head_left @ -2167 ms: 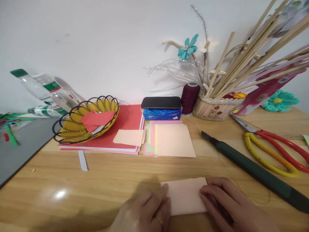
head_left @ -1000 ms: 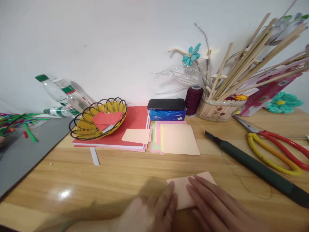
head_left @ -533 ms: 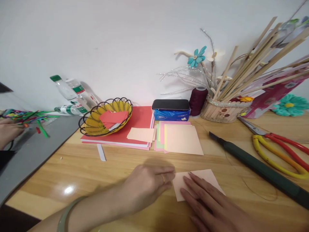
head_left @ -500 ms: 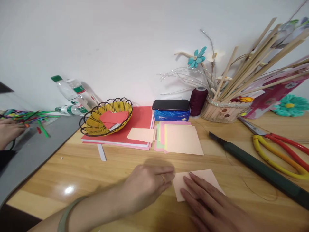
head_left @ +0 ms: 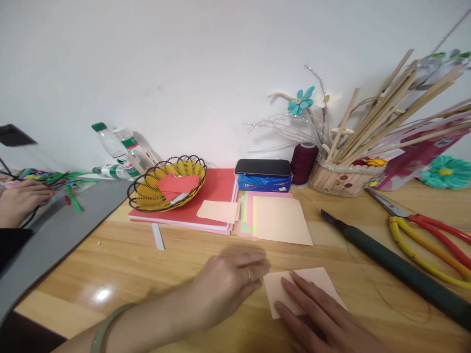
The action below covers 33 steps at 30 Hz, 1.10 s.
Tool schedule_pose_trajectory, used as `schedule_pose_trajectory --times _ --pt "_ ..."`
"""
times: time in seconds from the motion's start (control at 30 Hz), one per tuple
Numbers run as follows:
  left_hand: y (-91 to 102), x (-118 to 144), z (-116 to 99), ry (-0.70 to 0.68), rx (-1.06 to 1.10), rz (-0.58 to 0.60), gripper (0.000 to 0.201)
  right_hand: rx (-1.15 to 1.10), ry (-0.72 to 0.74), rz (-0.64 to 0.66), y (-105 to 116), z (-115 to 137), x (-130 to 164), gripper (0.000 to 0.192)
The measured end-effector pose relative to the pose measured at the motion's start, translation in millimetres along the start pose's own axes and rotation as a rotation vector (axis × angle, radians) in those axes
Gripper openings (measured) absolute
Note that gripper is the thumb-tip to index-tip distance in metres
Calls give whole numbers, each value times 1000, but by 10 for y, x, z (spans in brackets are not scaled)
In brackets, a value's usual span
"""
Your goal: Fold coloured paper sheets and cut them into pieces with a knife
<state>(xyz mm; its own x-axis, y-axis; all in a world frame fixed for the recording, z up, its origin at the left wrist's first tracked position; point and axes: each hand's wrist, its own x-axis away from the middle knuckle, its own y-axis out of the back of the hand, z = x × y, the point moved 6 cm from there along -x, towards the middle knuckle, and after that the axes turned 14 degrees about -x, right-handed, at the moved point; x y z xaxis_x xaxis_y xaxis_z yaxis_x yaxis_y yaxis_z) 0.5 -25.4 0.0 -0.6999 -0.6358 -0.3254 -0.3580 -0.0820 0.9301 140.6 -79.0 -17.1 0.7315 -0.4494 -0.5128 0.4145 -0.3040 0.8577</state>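
A small pale peach sheet of paper [head_left: 274,289] lies flat on the wooden table in front of me. My right hand [head_left: 320,314] rests on it with fingers spread, covering its lower right part. Just off the sheet's left edge is my left hand [head_left: 230,282], palm down, a ring on one finger. Its fingers are stretched toward the sheet and hold nothing I can see; the fingertips are blurred. Beyond the hands sits a stack of square coloured papers [head_left: 281,220], with peach on top and pink, yellow and green showing at the left.
A yellow basket [head_left: 143,193] of red cut paper sits on red sheets [head_left: 219,186]. Smaller peach slips [head_left: 217,211] lie beside it. On the right are a dark green craft knife [head_left: 386,255] and scissors [head_left: 412,215]. At far left is another person's hand [head_left: 22,201].
My view has tilted slightly, so everything sits a little lower. The left hand's fingers have shifted a little at the sheet's left edge; the right hand stays on the sheet.
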Motion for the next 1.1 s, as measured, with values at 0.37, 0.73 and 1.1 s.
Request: schedule_pose_trajectory --times 0.37,0.73,1.1 --pt "-15 -64 33 -71 11 1 25 -4 9 64 -18 45 28 41" --pt "-2 -85 -57 -355 -355 -68 27 -76 -50 66 -11 33 41 36" --pt "58 -41 -26 -257 -370 -152 23 -132 -68 98 4 38 6 32"
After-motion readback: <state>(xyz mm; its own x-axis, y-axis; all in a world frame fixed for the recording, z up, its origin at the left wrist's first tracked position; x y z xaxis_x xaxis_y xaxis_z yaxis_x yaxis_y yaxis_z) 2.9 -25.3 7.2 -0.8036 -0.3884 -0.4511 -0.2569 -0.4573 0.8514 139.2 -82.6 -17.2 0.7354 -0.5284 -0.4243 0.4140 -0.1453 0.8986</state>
